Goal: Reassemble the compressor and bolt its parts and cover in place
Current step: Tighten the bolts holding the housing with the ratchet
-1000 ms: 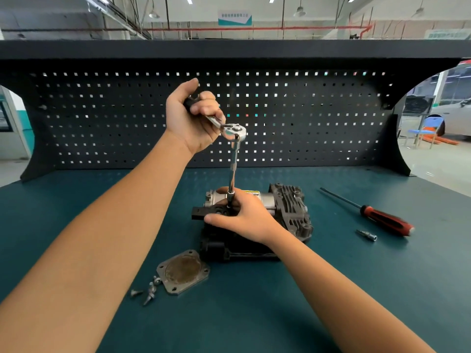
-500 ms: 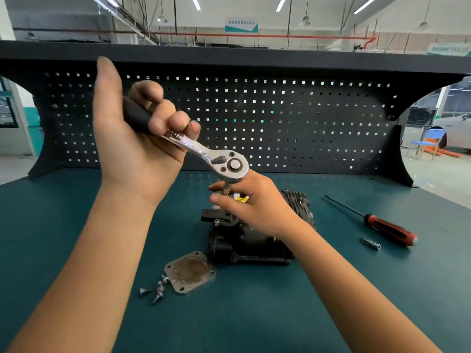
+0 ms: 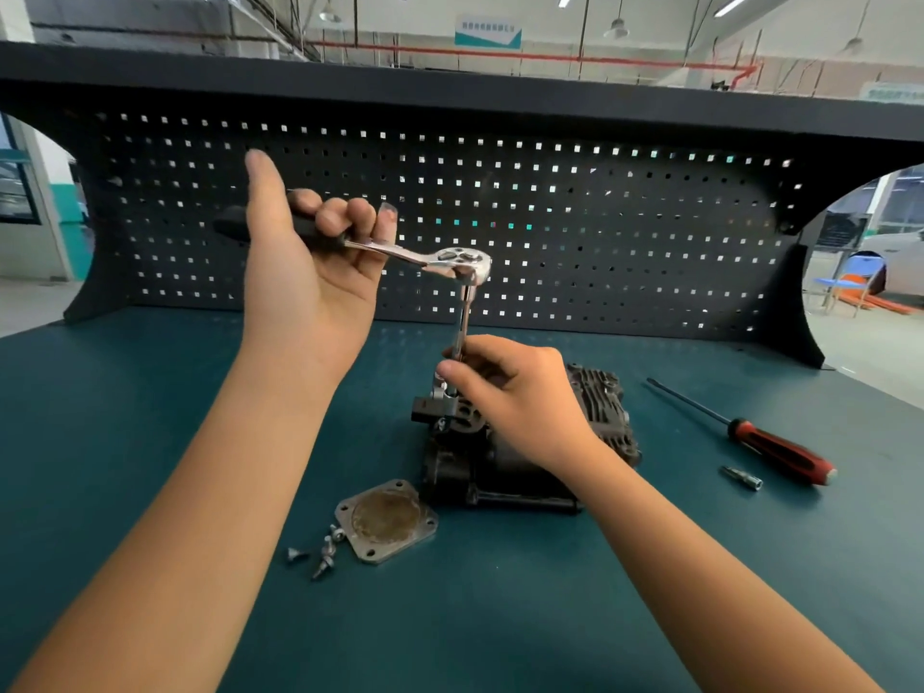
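Green bench top holds the dark, ribbed compressor in the middle. The left hand grips the ratchet handle; the right hand pinches its long bar down on the compressor. A bolt is likely being tightened; next, swing the handle steadily. The cover and bolts lie beside it.

A dark teal bench backed by a black pegboard carries a black finned metal compressor. A square grey metal cover plate lies just beside it, with loose silver bolts alongside. A red-and-black-handled screwdriver and a small silver metal bit lie apart.
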The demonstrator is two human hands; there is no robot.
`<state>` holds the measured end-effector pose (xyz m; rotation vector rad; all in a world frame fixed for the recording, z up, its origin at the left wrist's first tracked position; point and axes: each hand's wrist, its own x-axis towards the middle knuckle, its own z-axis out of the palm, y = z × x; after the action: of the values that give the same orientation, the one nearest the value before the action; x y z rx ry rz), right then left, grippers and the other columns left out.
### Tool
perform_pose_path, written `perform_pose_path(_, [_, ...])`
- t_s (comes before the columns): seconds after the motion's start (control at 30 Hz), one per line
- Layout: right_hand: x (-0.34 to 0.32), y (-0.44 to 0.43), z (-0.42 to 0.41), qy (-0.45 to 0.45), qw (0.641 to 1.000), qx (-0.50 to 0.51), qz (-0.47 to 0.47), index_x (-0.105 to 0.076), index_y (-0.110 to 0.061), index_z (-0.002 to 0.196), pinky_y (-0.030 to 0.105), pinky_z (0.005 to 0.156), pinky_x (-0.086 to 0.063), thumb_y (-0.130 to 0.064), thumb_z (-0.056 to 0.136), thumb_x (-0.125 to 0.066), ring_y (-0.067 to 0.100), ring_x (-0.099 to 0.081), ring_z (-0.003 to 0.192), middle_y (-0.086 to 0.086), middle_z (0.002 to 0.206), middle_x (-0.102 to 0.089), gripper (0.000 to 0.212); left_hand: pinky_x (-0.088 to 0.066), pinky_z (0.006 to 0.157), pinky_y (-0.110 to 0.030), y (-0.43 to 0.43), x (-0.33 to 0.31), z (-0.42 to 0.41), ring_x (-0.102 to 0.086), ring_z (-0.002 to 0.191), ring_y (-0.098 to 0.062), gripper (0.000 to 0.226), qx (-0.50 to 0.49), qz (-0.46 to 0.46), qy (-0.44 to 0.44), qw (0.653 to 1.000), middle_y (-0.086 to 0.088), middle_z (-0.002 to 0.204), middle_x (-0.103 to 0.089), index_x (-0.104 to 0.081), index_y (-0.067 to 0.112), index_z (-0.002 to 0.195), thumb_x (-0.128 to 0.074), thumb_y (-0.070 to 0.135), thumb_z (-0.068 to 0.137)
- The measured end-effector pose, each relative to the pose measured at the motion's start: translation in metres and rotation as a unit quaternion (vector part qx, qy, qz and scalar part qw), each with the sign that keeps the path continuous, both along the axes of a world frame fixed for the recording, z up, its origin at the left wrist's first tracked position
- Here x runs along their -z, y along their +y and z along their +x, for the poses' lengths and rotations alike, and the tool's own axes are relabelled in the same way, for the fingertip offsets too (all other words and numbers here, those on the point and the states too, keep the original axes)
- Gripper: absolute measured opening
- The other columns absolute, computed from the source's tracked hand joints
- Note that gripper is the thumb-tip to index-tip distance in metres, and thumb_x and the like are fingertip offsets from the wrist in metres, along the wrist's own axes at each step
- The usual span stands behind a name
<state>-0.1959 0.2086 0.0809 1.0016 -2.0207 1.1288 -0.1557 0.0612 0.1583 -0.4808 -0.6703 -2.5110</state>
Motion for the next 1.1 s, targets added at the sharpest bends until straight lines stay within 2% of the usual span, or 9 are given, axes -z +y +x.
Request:
perform_pose_path(0.13, [-0.002,0.000,0.001,0.012,1.000,-0.004,-0.008,-0.070,0.000,0.086,0.022,0.061,-0.045,-0.012,0.086,-0.067,0.017,-0.058,0.068,0.006,0.067,-0.067,0.013,-0.053,0.065,-0.025,0.006,-0.001,0.005,-0.054,0.048,-0.010,0.047,0.008,-0.018,0.027,0.999,0.005,0.045,-0.042,-0.044,0.015,0.060,-0.043,0.046,0.096])
perform_pose_path(0.23, [-0.002,-0.001,0.002,0.010,1.000,-0.001,0.014,-0.069,-0.001,0.083,0.017,0.057,-0.040,-0.012,0.087,-0.066,0.015,-0.053,0.059,-0.002,0.061,-0.059,0.013,-0.054,0.065,-0.026,0.009,-0.001,0.006,-0.053,0.047,-0.010,0.046,-0.001,-0.032,0.020,0.999,0.005,0.044,-0.041,-0.043,0.016,0.062,-0.042,0.046,0.097])
perform_pose_path(0.43, [-0.005,0.000,0.005,0.045,0.999,0.010,0.020,-0.068,-0.002,0.078,0.007,0.054,-0.034,-0.013,0.087,-0.064,-0.002,-0.047,0.053,-0.021,0.055,-0.045,0.015,-0.054,0.064,-0.026,0.006,-0.002,0.007,-0.054,0.047,-0.011,0.047,0.009,-0.019,0.025,0.999,0.004,0.044,-0.042,-0.044,0.015,0.061,-0.042,0.045,0.097])
perform_pose_path(0.6, [-0.004,0.001,0.004,0.028,0.999,0.008,0.025,-0.069,-0.001,0.080,0.007,0.054,-0.034,-0.012,0.087,-0.065,-0.001,-0.047,0.052,-0.009,0.056,-0.050,0.013,-0.053,0.064,-0.025,0.006,0.001,0.005,-0.054,0.047,-0.011,0.046,0.004,-0.024,0.016,1.000,0.004,0.044,-0.042,-0.043,0.015,0.062,-0.043,0.045,0.097])
perform_pose_path(0.73, [-0.004,0.001,0.004,0.024,0.999,0.006,0.030,-0.069,-0.001,0.078,0.011,0.054,-0.034,-0.012,0.087,-0.065,0.008,-0.048,0.058,-0.004,0.057,-0.052,0.014,-0.053,0.064,-0.026,0.005,0.002,0.003,-0.053,0.046,-0.012,0.046,0.009,-0.019,0.017,1.000,0.004,0.044,-0.042,-0.044,0.015,0.061,-0.043,0.044,0.097])
perform_pose_path(0.83, [-0.005,0.002,0.005,0.020,0.999,0.009,0.030,-0.069,-0.001,0.079,0.009,0.054,-0.034,-0.012,0.087,-0.065,0.003,-0.047,0.055,-0.006,0.057,-0.052,0.014,-0.053,0.064,-0.026,0.007,0.002,0.004,-0.053,0.046,-0.012,0.045,0.000,-0.023,0.018,1.000,0.004,0.044,-0.042,-0.043,0.015,0.063,-0.043,0.043,0.097])
perform_pose_path(0.97, [-0.006,0.002,0.004,0.007,0.999,0.019,0.041,-0.068,0.000,0.081,0.010,0.053,-0.034,-0.013,0.090,-0.063,0.006,-0.048,0.057,-0.012,0.053,-0.048,0.017,-0.052,0.064,-0.027,0.013,0.004,0.005,-0.052,0.047,-0.014,0.039,-0.049,-0.036,0.019,0.998,0.003,0.047,-0.043,-0.040,0.014,0.066,-0.043,0.036,0.099])
perform_pose_path(1.1, [-0.007,0.004,0.001,-0.016,0.998,0.013,0.063,-0.067,0.003,0.086,0.015,0.054,-0.034,-0.014,0.092,-0.059,0.010,-0.046,0.056,-0.006,0.055,-0.050,0.020,-0.052,0.065,-0.029,0.019,0.009,0.007,-0.055,0.052,-0.014,0.033,-0.094,-0.090,0.045,0.991,0.002,0.051,-0.047,-0.041,0.014,0.065,-0.045,0.024,0.097])
